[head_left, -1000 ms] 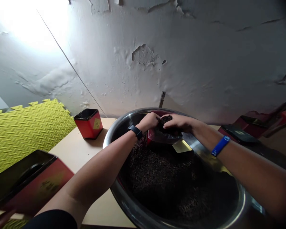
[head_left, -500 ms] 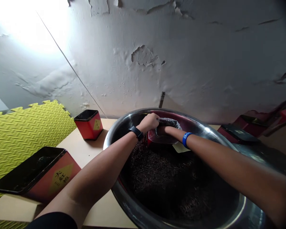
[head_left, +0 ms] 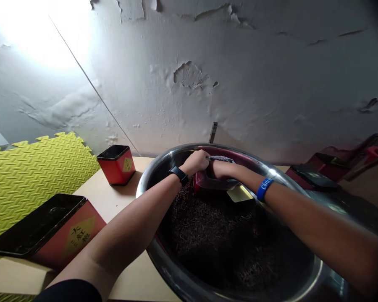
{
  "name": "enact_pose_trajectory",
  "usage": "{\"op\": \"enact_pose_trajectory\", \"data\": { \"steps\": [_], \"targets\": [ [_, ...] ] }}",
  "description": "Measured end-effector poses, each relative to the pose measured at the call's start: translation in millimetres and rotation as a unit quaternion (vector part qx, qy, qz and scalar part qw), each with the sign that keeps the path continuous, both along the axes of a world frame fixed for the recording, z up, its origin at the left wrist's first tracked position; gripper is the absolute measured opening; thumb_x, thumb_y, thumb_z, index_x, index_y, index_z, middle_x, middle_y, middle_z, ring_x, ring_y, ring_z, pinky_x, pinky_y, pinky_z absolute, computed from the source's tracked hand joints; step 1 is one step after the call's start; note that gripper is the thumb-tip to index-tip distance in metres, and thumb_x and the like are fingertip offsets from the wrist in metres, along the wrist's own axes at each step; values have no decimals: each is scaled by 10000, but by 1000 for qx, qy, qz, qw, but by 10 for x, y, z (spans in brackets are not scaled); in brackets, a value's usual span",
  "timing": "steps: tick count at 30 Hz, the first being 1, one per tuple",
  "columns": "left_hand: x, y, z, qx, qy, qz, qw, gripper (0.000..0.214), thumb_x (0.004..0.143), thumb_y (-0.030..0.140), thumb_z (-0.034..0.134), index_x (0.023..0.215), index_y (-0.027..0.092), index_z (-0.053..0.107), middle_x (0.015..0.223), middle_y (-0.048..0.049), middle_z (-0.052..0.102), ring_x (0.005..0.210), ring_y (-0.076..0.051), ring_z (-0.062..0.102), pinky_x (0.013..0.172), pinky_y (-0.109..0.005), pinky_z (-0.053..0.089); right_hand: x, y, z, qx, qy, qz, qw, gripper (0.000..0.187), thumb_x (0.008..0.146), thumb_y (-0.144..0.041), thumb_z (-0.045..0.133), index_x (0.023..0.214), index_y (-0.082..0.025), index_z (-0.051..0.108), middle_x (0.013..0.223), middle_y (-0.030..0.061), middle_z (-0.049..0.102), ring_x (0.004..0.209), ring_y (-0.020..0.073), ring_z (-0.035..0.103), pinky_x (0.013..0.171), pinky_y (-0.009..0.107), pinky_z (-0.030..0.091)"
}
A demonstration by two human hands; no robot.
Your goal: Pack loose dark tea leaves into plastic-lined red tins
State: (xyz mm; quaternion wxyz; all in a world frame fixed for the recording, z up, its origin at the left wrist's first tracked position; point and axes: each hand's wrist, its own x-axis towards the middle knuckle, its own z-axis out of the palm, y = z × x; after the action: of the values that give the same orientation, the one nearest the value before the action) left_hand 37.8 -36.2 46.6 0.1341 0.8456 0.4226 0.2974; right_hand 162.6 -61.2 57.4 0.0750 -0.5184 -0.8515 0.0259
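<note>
Head-worn view, near to far. The left forearm enters from the lower left with a black wristwatch (head_left: 178, 175), and the right forearm from the right with a blue wristband (head_left: 264, 189). Both reach across a large stainless steel basin (head_left: 157, 251) holding a deep bed of dark loose tea leaves (head_left: 220, 239). At the lower left, a red tin with a yellow diamond label (head_left: 63, 235) lies on its side on a pale table (head_left: 122, 218). The left hand (head_left: 195, 162) and the right hand (head_left: 222, 170) are together near the far side of the basin, almost touching. The left hand closes over the gathered edge of a clear plastic bag (head_left: 219, 159); the right hand's fingers are hidden, so its grip cannot be told. The bag appears to sit in a red container (head_left: 199, 181), tilted on the tea just inside the far rim, with a gold label (head_left: 239, 193) at its lower right. Its long axis seems to run across the view, though the hands hide much of it. The left hand lies over its left end, the right hand nearer its middle. Open tea spreads toward the viewer, with little room behind. Farther back stand an upright red tin (head_left: 116, 164), a yellow foam mat (head_left: 34, 180), dark red tins (head_left: 311, 176), and a peeling plaster wall (head_left: 239, 84).
</note>
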Motion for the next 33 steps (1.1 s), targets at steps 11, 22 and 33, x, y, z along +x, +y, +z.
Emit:
{"op": "enact_pose_trajectory", "data": {
  "steps": [11,22,33],
  "targets": [
    [-4,21,34,-43,-23,-26,998,215,694,235,487,507,127,487,469,17,410,477,-75,319,440,-214,229,334,-402,51,150,137,115,972,322,815,-127,382,1008,-158,637,1019,76,649,949,178,576,849,302,421],
    [6,20,16,-63,-15,17,998,189,709,249,518,655,118,644,535,-9,523,497,-100,433,479,-220,326,-132,-873,-462,-55,69,324,942,418,773,-104,472,1176,-174,563,1103,99,586,1020,188,533,897,328,427],
    [272,179,176,-58,75,23,995,159,674,103,522,697,90,680,512,-57,553,527,-133,466,544,-253,339,-168,-918,-831,-366,-131,309,868,930,481,-469,759,1313,-212,436,1338,114,397,1161,305,446,948,379,372]
  ]
}}
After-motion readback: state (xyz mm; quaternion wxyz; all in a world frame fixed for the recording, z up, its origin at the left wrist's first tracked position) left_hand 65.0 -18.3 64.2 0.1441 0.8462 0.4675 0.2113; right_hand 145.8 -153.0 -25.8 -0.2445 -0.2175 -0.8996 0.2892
